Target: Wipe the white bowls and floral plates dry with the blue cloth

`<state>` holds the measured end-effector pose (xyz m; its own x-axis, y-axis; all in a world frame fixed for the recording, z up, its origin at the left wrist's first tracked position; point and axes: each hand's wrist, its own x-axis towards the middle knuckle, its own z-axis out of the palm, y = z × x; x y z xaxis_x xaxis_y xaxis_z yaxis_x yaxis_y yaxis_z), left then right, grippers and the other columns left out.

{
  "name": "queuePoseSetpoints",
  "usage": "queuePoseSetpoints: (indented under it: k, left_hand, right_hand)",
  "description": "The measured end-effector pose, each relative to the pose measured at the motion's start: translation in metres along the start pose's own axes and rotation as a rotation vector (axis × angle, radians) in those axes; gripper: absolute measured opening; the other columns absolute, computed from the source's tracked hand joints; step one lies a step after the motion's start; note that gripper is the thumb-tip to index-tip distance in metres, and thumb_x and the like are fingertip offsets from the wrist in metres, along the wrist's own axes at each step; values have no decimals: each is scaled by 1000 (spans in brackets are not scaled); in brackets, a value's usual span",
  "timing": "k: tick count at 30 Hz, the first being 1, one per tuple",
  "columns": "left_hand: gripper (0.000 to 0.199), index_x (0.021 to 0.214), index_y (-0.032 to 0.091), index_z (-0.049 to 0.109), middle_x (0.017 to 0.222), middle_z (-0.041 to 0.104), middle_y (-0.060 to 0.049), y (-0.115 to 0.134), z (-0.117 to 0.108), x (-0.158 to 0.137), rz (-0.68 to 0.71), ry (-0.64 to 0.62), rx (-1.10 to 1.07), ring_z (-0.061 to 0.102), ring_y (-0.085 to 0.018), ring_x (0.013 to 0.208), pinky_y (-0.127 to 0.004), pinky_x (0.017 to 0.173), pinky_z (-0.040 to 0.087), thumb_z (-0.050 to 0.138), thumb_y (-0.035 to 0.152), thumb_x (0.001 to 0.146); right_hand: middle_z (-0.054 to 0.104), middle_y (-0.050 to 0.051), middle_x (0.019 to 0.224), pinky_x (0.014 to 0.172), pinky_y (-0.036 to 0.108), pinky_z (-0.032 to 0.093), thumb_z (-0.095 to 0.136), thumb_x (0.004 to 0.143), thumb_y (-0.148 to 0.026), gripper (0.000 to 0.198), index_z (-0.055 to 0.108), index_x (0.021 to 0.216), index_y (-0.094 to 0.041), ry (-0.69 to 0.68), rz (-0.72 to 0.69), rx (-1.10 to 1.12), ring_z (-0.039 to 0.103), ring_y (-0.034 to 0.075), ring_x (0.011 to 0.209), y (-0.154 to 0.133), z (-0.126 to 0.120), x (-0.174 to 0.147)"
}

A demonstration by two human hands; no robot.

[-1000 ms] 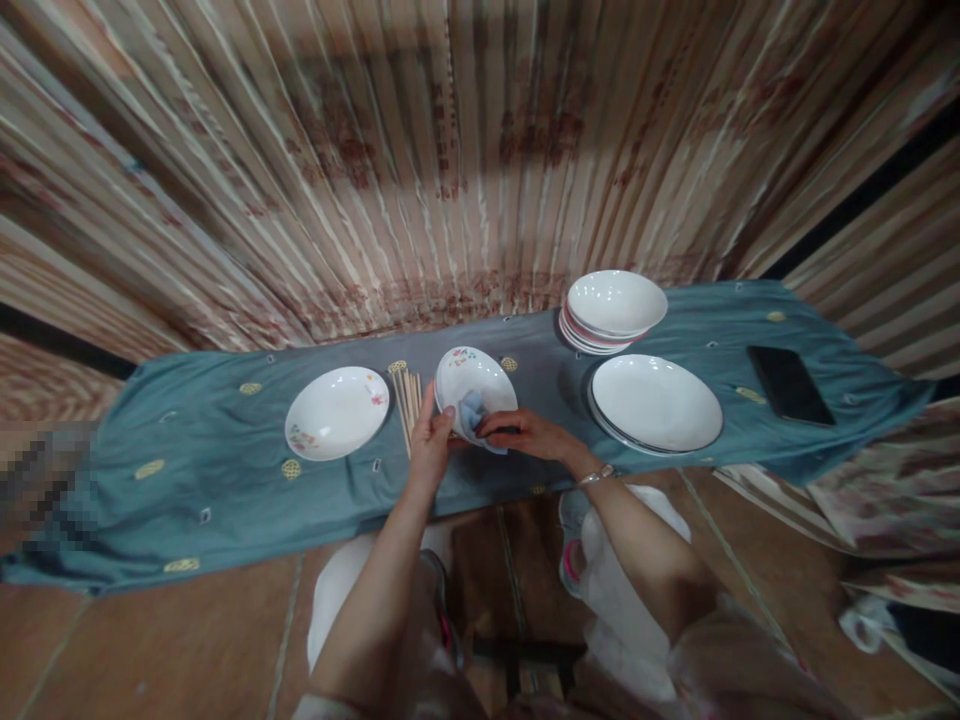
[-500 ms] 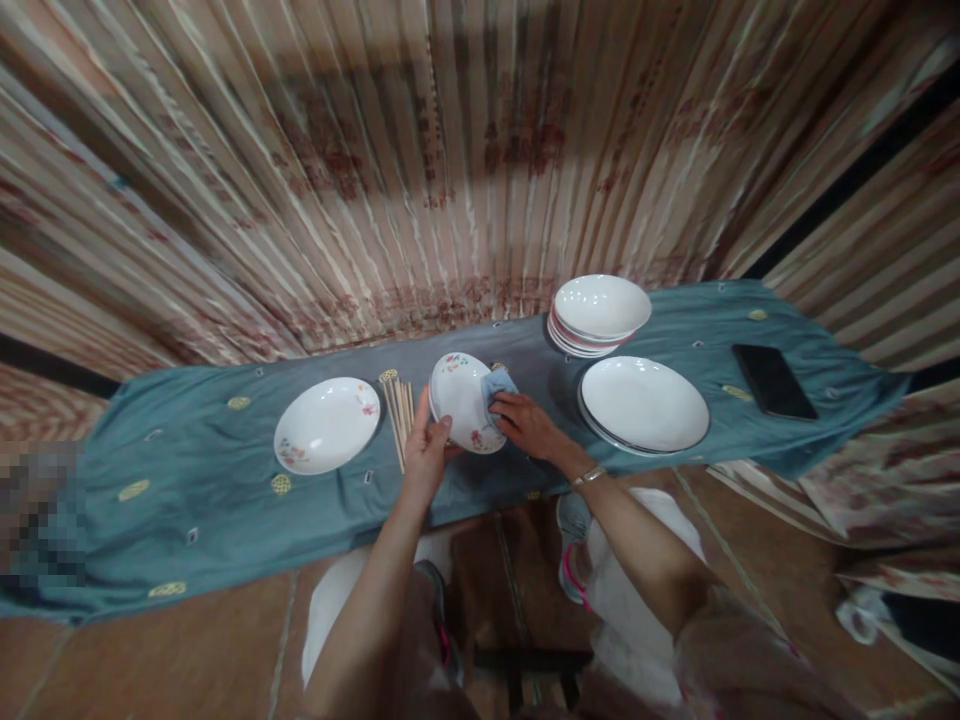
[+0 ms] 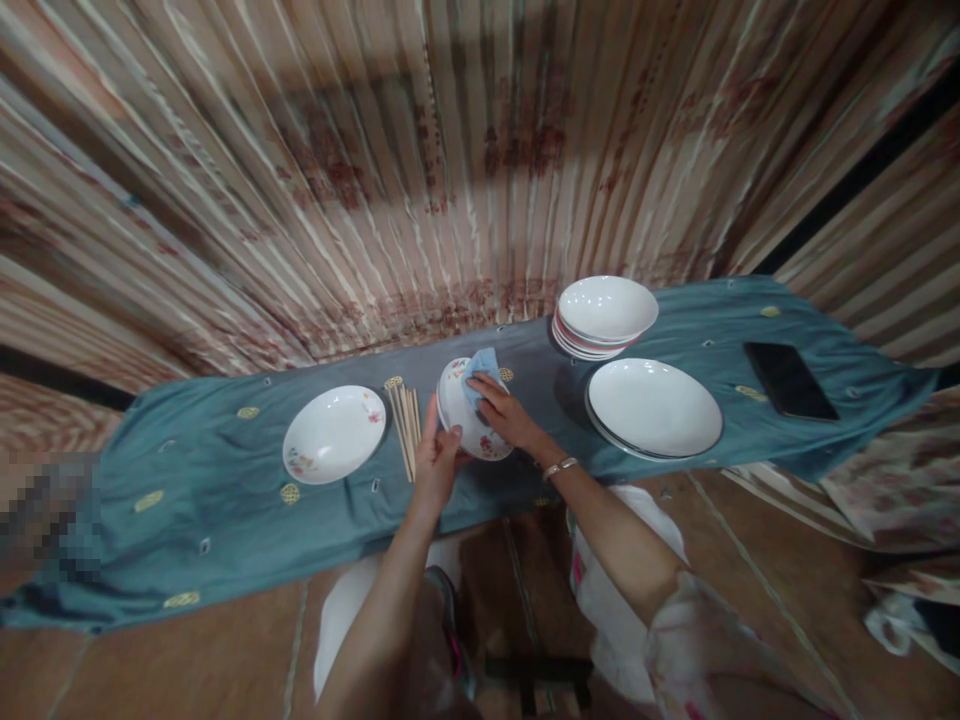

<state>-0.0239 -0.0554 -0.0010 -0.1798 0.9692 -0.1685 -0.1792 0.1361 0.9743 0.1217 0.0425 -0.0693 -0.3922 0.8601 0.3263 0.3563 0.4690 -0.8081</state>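
A white plate with a floral rim (image 3: 474,430) is held tilted over the middle of the table by my left hand (image 3: 438,462), thumb on the rim and fingers at its side and underneath. My right hand (image 3: 504,408) presses a light blue cloth (image 3: 482,370) against the upper part of the plate's face. Part of the plate is hidden by the cloth and fingers. Just left of my left hand lie several wooden chopsticks (image 3: 406,430). Farther left sits another floral white plate (image 3: 335,435).
A stack of white bowls (image 3: 607,308) stands at the back right, with stacked large white plates (image 3: 655,408) in front. A black phone or tablet (image 3: 790,380) lies toward the right end of the teal tablecloth (image 3: 225,500). A pleated curtain (image 3: 465,200) hangs behind.
My right hand and the cloth have moved left and up across the plate, from its right edge toward its upper part. My left hand still grips the plate. The view has shifted slightly.
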Motion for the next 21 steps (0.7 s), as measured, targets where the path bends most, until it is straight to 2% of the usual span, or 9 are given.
queuePoseSetpoints:
  k: [4, 10, 13, 17, 21]
  left_hand:
    - [101, 152, 22, 34, 76, 67, 0, 0, -1, 0, -11, 7, -10, 61, -15, 64, -23, 52, 52, 77, 53, 66]
    - [93, 152, 26, 34, 73, 66, 2, -6, -7, 3, -29, 3, -19, 61, -15, 64, -24, 54, 53, 75, 48, 71]
    - [88, 151, 27, 36, 73, 65, 1, -7, -7, 4, -9, 1, -10, 62, -17, 66, -25, 53, 54, 74, 46, 74]
    - [87, 147, 22, 44, 68, 61, 1, -9, -3, 4, 25, 12, -9, 58, -16, 61, -26, 50, 53, 76, 50, 71]
    - [89, 147, 19, 44, 68, 61, 0, -9, 2, 2, 28, -36, -6, 55, -15, 57, -27, 51, 54, 76, 51, 70]
  right_hand:
    - [45, 13, 151, 121, 42, 27, 44, 95, -27, 45, 56, 137, -16, -4, -29, 43, 39, 22, 142, -18, 6, 1]
    - [53, 9, 145, 118, 40, 32, 48, 94, -25, 40, 61, 132, -24, -24, -69, 178, 46, 20, 137, -48, 18, -8]
    - [52, 8, 147, 118, 39, 31, 45, 96, -27, 40, 60, 133, -24, 22, -75, 231, 44, 20, 138, -61, 17, -13]
    - [44, 9, 152, 121, 38, 27, 43, 98, -30, 42, 56, 137, -22, 114, -113, 176, 37, 20, 144, -74, 10, -14]
    - [45, 11, 151, 120, 41, 28, 40, 97, -26, 44, 53, 139, -19, 131, -153, 62, 38, 20, 142, -74, 2, -6]
